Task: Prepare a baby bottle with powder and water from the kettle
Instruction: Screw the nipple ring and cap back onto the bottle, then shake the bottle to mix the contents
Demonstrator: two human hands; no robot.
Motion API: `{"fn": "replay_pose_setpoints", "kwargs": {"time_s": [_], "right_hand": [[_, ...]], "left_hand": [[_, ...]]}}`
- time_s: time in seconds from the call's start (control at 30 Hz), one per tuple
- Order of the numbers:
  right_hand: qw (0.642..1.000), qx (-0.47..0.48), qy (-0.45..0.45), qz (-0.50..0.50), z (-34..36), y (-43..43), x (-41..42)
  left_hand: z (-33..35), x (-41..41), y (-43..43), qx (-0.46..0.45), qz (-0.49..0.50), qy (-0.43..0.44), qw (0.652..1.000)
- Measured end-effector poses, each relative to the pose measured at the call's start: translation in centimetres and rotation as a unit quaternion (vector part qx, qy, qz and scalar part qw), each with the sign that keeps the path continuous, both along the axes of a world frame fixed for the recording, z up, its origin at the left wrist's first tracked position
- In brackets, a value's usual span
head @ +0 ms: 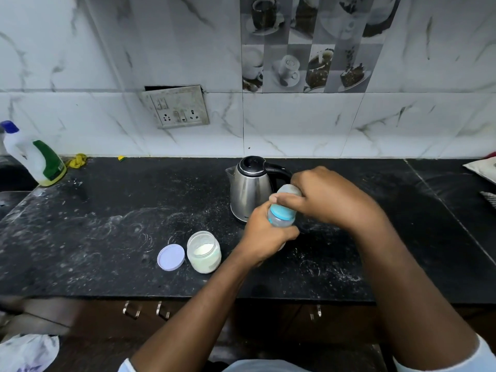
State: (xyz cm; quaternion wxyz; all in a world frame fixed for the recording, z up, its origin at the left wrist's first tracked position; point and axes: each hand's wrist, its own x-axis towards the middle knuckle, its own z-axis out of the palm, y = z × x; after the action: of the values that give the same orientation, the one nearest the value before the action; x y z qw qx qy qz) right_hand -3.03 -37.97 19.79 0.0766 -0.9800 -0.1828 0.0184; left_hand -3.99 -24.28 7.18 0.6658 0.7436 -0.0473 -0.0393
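Observation:
A clear baby bottle (pixel 281 218) with a blue collar is held above the black counter, in front of the steel kettle (pixel 251 189). My left hand (pixel 264 234) grips the bottle's body from below. My right hand (pixel 330 198) is closed over the cap at its top. The kettle stands upright with its black lid down and its handle behind my right hand. To the left, an open jar of white powder (pixel 204 252) stands on the counter, with its round pale lid (pixel 171 257) lying flat beside it.
The black counter (pixel 107 224) is dusted with white powder marks. A white and green detergent bottle (pixel 35 157) stands at the far left by the wall. A socket plate (pixel 177 107) sits on the tiled wall. A cloth (pixel 483 170) lies at the right edge.

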Motion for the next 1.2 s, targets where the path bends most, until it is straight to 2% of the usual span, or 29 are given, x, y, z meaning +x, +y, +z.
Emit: {"fn": "replay_pose_setpoints", "kwargs": {"time_s": [0.1, 0.17, 0.23, 0.33, 0.43, 0.5, 0.57, 0.6, 0.67, 0.73, 0.8, 0.87, 0.97, 1.07, 1.2], "right_hand": [[0.993, -0.072, -0.085, -0.05, -0.7, 1.0, -0.5], [0.994, -0.065, -0.07, -0.046, -1.1, 0.5, 0.1], [1.0, 0.01, -0.019, -0.011, -1.2, -0.8, 0.7], [0.985, 0.14, 0.059, 0.084, -1.2, -2.1, 1.2], [0.982, 0.168, 0.031, 0.079, -1.9, -2.1, 1.7], [0.988, 0.146, -0.05, 0.027, -2.3, -1.4, 1.6], [0.992, 0.056, -0.11, -0.033, -2.3, -0.4, 1.2], [0.991, 0.009, -0.12, -0.054, -2.3, 0.1, 0.9], [0.991, -0.016, -0.111, -0.068, -2.5, 0.5, 0.4], [0.996, 0.04, -0.054, -0.055, -3.3, 0.1, 0.1], [0.983, 0.178, 0.042, -0.027, -4.8, -0.9, 0.0], [0.938, 0.321, 0.128, -0.002, -7.0, -1.6, -0.4], [0.851, 0.493, 0.179, 0.012, -10.3, -1.5, -1.4], [0.815, 0.552, 0.177, 0.008, -12.1, -0.8, -2.4], [0.833, 0.539, 0.125, -0.008, -13.3, -0.7, -2.5]], "left_hand": [[0.4, 0.5, 0.2, 0.005, -0.002, -0.003, 1.0], [0.4, 0.8, 0.5, 0.034, -0.005, -0.014, 0.999], [0.3, 1.0, 0.8, 0.043, -0.003, -0.022, 0.999], [0.3, 1.3, 0.9, 0.033, -0.004, -0.023, 0.999], [0.5, 1.7, 0.8, 0.027, -0.019, -0.019, 0.999], [0.8, 1.9, 0.6, 0.029, -0.025, -0.021, 0.999], [0.7, 1.9, 0.2, 0.028, -0.029, -0.018, 0.999], [0.4, 1.8, 0.1, 0.021, -0.03, -0.014, 0.999], [-0.3, 1.5, 0.0, 0.002, -0.026, -0.011, 1.0], [-0.9, 1.3, 0.1, -0.013, -0.021, -0.003, 1.0], [-1.5, 1.1, 0.1, -0.028, -0.019, 0.015, 0.999], [-2.4, 0.9, 0.2, -0.03, -0.018, 0.019, 0.999], [-4.0, 0.6, 0.6, 0.004, 0.018, 0.005, 1.0], [-5.2, 0.2, 1.1, 0.025, 0.003, -0.002, 1.0], [-6.6, -0.8, 2.1, -0.009, -0.028, 0.045, 0.999]]}}
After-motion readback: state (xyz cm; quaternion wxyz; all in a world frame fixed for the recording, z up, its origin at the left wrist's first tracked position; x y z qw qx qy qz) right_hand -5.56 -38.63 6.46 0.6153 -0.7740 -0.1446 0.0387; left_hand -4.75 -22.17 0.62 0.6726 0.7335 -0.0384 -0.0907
